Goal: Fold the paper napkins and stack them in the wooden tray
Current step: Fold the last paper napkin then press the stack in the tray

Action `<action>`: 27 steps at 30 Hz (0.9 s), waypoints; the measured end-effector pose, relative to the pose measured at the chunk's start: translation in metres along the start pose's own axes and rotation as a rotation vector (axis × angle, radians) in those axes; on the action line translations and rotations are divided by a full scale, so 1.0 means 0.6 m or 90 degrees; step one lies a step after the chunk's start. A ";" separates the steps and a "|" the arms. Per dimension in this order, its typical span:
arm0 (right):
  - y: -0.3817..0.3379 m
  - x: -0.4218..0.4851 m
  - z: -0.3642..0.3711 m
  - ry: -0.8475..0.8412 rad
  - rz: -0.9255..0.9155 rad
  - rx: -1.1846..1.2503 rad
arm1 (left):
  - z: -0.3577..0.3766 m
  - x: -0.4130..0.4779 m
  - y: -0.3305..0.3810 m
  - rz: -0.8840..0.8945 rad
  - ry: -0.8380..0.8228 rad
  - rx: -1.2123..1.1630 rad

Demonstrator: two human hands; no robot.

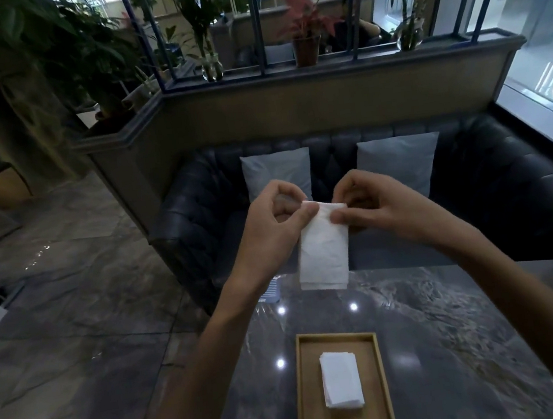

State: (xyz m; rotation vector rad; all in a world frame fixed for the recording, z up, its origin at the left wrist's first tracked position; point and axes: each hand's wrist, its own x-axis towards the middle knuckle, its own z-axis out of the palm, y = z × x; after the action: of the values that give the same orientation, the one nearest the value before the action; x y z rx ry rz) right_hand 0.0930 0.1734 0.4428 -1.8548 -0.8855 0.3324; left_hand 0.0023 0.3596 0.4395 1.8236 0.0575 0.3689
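Observation:
A white paper napkin (323, 250), folded into a long strip, hangs in the air above the far end of the table. My left hand (277, 217) pinches its top left corner and my right hand (376, 206) pinches its top right corner. Below, near the table's front edge, a wooden tray (304, 392) holds a small stack of folded white napkins (341, 384) in its middle.
The tray rests on a dark marble table (456, 344). A blue card (271, 292) lies at the table's far left edge. A black leather sofa (506, 183) with two grey cushions faces me. Grey tiled floor (74, 318) is on the left.

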 end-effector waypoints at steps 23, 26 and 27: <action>0.065 -0.061 0.108 0.036 0.202 0.239 | 0.006 0.000 -0.063 -0.060 -0.036 -0.023; 0.085 -0.064 0.112 0.043 0.218 0.193 | 0.010 0.001 -0.071 -0.027 -0.049 -0.005; 0.093 -0.064 0.115 0.056 0.218 0.166 | 0.014 0.000 -0.076 -0.005 -0.043 0.003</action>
State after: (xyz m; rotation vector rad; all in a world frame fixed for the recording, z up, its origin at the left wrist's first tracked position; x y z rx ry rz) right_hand 0.0496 0.1808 0.3567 -1.7573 -0.4379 0.5461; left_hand 0.0117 0.3645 0.3943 1.8391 0.0185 0.3014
